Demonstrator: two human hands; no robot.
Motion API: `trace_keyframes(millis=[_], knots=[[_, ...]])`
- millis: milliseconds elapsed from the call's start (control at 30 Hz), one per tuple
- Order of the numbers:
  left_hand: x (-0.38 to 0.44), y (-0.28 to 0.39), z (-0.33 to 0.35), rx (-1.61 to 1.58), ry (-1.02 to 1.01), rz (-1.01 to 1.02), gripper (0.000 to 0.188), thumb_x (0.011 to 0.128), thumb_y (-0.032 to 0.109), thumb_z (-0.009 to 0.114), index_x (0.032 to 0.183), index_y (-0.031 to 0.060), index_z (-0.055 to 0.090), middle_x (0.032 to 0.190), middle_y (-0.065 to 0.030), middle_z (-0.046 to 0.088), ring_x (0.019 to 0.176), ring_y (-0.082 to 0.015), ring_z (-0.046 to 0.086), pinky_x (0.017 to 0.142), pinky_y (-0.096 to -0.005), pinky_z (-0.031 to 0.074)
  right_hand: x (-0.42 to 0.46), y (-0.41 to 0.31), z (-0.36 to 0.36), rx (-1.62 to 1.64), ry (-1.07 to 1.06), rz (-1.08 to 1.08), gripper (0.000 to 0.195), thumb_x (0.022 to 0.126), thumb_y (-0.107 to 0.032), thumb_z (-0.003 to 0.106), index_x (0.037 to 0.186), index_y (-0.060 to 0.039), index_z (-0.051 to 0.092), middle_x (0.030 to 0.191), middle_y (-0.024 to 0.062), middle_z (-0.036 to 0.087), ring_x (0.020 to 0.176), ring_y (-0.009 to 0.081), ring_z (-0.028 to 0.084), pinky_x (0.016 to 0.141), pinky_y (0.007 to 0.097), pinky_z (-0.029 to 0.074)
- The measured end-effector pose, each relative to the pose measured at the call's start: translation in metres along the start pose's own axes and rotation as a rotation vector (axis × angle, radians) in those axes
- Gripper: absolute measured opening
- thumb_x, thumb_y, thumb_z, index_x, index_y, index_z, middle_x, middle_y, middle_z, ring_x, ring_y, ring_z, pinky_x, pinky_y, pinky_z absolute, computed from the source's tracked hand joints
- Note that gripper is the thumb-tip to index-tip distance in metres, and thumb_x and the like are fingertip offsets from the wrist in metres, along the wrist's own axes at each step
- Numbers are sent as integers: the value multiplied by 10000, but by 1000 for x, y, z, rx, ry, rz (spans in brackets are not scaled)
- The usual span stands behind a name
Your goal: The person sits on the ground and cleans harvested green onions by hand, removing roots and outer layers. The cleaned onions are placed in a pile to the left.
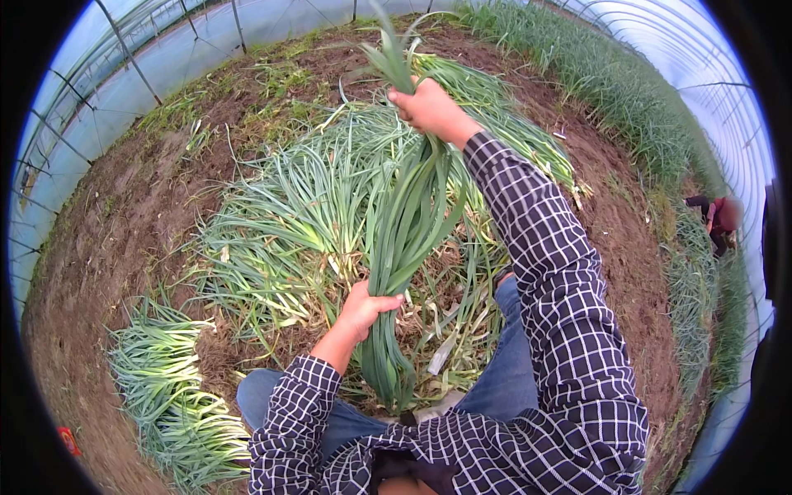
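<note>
A long bundle of green leafy stalks, like leeks or large scallions (pixel 408 216), stretches between my two hands. My left hand (pixel 365 306) grips its lower part above my lap, and the leaf ends hang down below the fist. Farther forward, my right hand (pixel 430 108) is closed around the upper part, with more leaves sticking up beyond it. Under and behind the bundle lies a broad heap of the same plants (pixel 303 192). Their roots are partly hidden among dry debris.
At the left, a row of plants with pale stems (pixel 185 396) lies on the soil. Another pile (pixel 526 136) extends at the upper right. Standing crops (pixel 619 99) line the right side of the plastic tunnel, where another person (pixel 721 219) crouches. A red packet (pixel 68 441) lies lower left.
</note>
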State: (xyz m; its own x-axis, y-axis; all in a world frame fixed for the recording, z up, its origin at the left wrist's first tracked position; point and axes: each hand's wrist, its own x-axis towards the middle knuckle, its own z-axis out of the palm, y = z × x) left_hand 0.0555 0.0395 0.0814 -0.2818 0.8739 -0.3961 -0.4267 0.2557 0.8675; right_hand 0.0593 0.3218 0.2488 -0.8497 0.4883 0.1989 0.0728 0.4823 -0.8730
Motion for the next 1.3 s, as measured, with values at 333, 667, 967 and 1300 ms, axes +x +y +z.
trace_keyframes(millis=[333,667,967,1300], knots=[[-40,22,-17,-7,125,130,299,694,24,660,978,-30,579,768,-70,607,623,-151,569,590,-282,477,-46,103,-149,-1077,471,152,145,864,-135,420,890,-8,485,813,281,602,777,415,607,664,516,471],[-30,34,-51,-298,91,183,235,729,22,634,935,-17,530,648,-77,556,528,-170,530,531,-324,471,-116,77,-74,-1329,-369,719,849,605,-559,737,1215,-13,511,1268,220,459,1149,379,464,1026,587,223],[-16,27,-42,-309,311,253,233,721,44,663,921,-18,560,747,-76,587,601,-170,567,575,-295,497,-197,56,164,295,-769,84,1089,582,-365,825,1376,49,205,1411,206,281,1300,271,293,1077,364,242],[-12,42,-36,-229,72,448,755,702,221,757,1293,-28,358,1150,-165,536,1086,-251,509,951,-373,390,-183,52,190,599,-361,422,533,597,2,714,1098,-20,533,932,39,601,858,174,593,802,296,481]])
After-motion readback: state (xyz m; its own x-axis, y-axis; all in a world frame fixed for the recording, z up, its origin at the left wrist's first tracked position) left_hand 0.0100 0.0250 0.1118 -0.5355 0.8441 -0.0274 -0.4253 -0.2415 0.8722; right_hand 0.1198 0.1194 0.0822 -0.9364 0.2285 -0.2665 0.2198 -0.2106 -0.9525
